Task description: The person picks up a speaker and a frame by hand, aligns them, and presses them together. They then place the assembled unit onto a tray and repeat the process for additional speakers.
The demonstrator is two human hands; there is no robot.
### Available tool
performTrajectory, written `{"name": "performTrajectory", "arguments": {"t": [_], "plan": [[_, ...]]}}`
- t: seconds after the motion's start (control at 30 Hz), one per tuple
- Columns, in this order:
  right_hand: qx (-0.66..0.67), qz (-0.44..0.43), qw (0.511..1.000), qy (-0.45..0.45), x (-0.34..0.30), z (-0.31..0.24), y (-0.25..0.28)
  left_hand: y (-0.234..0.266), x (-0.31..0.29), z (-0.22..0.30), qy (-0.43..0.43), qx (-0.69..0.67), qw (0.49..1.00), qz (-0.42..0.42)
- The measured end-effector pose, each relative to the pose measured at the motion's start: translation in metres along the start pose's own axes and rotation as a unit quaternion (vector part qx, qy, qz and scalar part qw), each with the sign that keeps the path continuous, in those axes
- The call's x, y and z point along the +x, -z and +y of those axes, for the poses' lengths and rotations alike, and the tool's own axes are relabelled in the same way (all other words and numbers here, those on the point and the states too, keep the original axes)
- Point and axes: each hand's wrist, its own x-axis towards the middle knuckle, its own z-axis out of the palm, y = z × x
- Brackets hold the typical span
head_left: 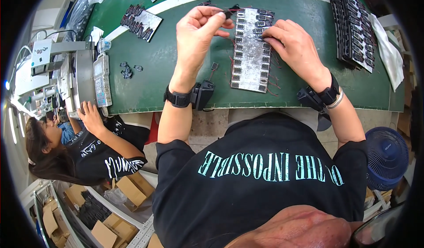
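Note:
A pale metal plate point(251, 66) lies lengthwise on the green table, lined along both long edges with small black rectangular parts that trail thin red wires. Above its far left corner, my left hand point(196, 33) pinches a small black wired part point(228, 14) between thumb and fingertips. My right hand point(295, 42) reaches over the right edge, its thumb and fingers closed beside several black parts point(259, 30) sitting inward of the edge row. What these fingertips grip, if anything, is hidden. One loose wired part point(214, 66) rests left of the plate.
Another loaded plate point(150, 23) lies at the far left; stacked loaded plates point(353, 31) stand at the right beside a white cloth point(388, 49). Small black pieces point(126, 71) lie near a keypad device point(102, 82). A co-worker point(84, 146) sits left; a blue fan point(387, 157) stands lower right.

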Motion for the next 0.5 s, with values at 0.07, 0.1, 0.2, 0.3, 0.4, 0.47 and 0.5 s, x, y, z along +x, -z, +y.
{"name": "performTrajectory", "arguments": {"t": [0.07,0.1,0.2,0.3,0.4,0.47,0.5], "plan": [[-0.016,0.0,1.0,0.02,0.003,0.003,-0.002,-0.002,-0.005,0.0,0.012,0.001,1.0,-0.013],[-0.013,-0.005,1.0,0.018,0.004,0.004,-0.003,-0.003,-0.007,0.0,0.026,0.004,0.999,-0.027],[-0.009,-0.015,1.0,0.014,0.004,0.007,-0.003,-0.002,-0.011,-0.003,0.038,0.015,0.998,-0.04],[0.001,0.014,1.0,0.005,0.003,0.004,-0.001,0.0,-0.014,-0.005,0.037,0.036,0.998,-0.035],[-0.014,0.008,1.0,0.007,-0.004,-0.006,0.005,0.002,-0.015,-0.003,0.039,0.054,0.997,-0.027],[-0.023,0.005,1.0,0.009,-0.008,-0.012,0.008,0.001,-0.015,-0.003,0.04,0.056,0.997,-0.029],[-0.038,-0.006,0.999,0.006,-0.01,-0.015,0.007,0.0,-0.015,-0.004,0.042,0.06,0.997,-0.031]]}}
